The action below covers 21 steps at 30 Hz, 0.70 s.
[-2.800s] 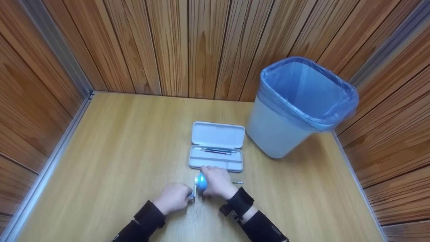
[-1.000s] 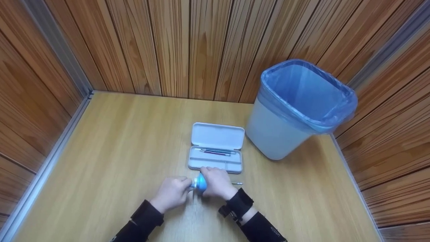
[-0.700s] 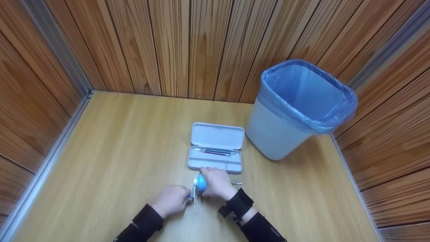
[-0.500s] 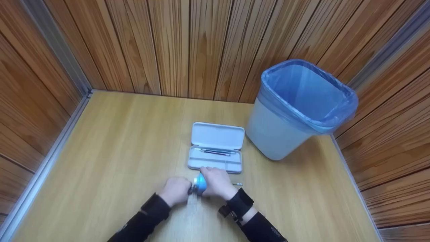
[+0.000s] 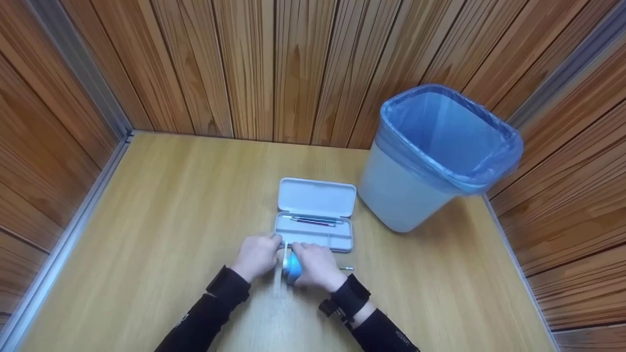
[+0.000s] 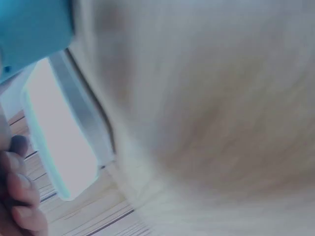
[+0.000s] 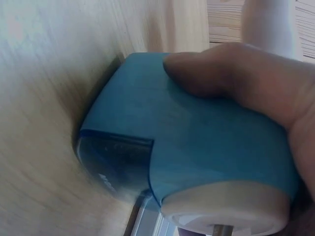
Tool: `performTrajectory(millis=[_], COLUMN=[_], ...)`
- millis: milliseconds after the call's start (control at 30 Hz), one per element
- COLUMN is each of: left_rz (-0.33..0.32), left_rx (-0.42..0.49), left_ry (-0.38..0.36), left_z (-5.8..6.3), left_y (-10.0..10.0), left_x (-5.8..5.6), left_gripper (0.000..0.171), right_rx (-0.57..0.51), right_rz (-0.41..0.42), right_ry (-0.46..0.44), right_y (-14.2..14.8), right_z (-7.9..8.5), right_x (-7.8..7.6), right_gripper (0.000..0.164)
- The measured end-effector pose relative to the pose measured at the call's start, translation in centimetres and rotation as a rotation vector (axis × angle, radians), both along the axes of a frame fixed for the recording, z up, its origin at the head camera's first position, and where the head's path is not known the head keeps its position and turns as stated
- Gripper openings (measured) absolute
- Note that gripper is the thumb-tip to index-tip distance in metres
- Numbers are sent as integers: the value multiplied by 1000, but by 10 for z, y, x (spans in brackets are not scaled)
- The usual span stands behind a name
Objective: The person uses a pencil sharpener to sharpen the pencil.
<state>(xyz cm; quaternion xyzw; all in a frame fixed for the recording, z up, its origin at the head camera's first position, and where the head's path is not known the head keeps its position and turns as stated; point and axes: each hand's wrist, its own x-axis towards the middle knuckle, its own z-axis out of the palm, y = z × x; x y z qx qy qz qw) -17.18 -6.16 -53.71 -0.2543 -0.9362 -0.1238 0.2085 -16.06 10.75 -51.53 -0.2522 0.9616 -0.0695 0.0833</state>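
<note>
A blue pencil sharpener (image 5: 293, 268) with a hand crank stands on the table, just in front of an open pencil case. My right hand (image 5: 318, 266) grips its body from above; in the right wrist view the thumb lies along the blue casing (image 7: 206, 128). A dark see-through tray (image 7: 115, 160) shows low on the body. From the right side of the sharpener juts a pencil (image 5: 346, 268), its other end hidden inside. On the left, my left hand (image 5: 257, 255) pinches the knob of the crank (image 5: 285, 250), which points up toward the case.
The pale pencil case (image 5: 317, 195) lies open behind the sharpener, with pencils (image 5: 315, 221) in its upper compartment. A tall bin (image 5: 406, 195) with a blue bag stands at the back right. Wood-panelled walls (image 5: 298, 73) border the table (image 5: 186, 195) at the back and sides.
My left hand has circled with the crank, from low beside the sharpener up to its far side. The right hand, sharpener and pencil have stayed nearly still.
</note>
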Motion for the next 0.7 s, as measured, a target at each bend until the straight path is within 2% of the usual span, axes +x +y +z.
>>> performTrajectory(millis=[133, 333, 467, 567, 700], left_rz=[-45, -79, -99, -104, -124], left_rx=[44, 31, 46, 56, 67], left_ry=[89, 122, 153, 156, 118], left_z=[7, 13, 12, 12, 12], left_y=[-2, -5, -6, -7, -8], left_x=[8, 23, 31, 37, 43], left_gripper=[16, 11, 10, 10, 12], right_rx=[5, -15, -6, -2, 2], right_rz=[-14, -17, -7, -4, -2], right_ry=[-7, -11, 22, 37, 26], right_y=[-1, -2, -1, -2, -2], right_z=[1, -1, -1, -1, 0], right_x=[0, 1, 2, 2, 1], right_gripper=[67, 64, 60, 58, 60])
